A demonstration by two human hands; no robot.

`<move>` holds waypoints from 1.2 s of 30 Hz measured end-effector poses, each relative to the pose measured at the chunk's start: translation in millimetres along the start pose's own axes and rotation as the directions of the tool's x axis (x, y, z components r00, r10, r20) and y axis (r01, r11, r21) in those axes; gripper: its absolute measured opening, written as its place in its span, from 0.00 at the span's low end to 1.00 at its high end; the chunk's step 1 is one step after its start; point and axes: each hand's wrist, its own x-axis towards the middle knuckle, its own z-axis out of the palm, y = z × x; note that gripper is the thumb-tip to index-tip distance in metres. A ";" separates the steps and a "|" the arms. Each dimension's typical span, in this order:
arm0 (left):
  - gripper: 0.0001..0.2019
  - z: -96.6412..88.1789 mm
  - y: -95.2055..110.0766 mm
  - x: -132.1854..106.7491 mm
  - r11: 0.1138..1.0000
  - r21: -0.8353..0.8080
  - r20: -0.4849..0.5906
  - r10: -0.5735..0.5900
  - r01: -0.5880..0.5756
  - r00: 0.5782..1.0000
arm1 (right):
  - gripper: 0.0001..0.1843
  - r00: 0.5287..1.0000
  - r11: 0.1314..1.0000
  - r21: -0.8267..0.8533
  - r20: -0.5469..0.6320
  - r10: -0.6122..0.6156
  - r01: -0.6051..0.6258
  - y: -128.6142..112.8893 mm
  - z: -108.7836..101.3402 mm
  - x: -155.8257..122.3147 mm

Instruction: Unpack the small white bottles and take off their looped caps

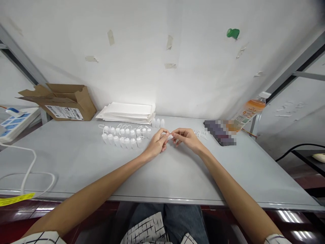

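Note:
My left hand (pixel 157 143) and my right hand (pixel 186 138) meet over the middle of the grey table (pixel 76 162), fingers pinched together on a small white plastic piece (pixel 169 136) held between them. It is too small to tell its exact shape. Just left of my hands stand several small white bottles (pixel 123 136) in two rows, with a few more (pixel 157 123) behind. Some tiny white parts (pixel 200 134) lie to the right of my right hand.
A stack of white sheets (pixel 128 113) lies against the back wall. An open cardboard box (pixel 62 101) sits at the back left, a power strip (pixel 12 122) and white cable (pixel 30 169) at the left. An orange drink bottle (pixel 247 113) and a dark flat object (pixel 219 132) are at the right.

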 end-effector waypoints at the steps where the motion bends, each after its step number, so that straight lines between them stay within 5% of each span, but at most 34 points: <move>1: 0.10 -0.2 -0.4 0.0 1.000 0.000 -0.003 -0.001 0.001 1.000 | 0.18 1.000 1.000 -0.002 0.003 -0.011 0.011 -0.8 0.1 -0.2; 16: 0.09 0.2 2.0 -0.9 1.000 -0.001 -0.029 -0.026 0.026 0.999 | 0.16 1.000 1.000 -0.014 0.011 0.010 -0.009 -1.2 -4.1 -1.6; 20: 0.10 0.9 3.3 -0.8 1.000 -0.004 -0.032 -0.030 0.030 0.999 | 0.25 1.000 1.000 0.019 -0.017 0.025 -0.025 -3.3 -3.3 -3.3; 36: 0.10 0.9 3.2 -0.2 0.999 0.008 -0.042 -0.034 0.035 0.999 | 0.15 1.000 0.995 0.103 0.025 0.006 -0.009 -0.9 -2.8 -1.8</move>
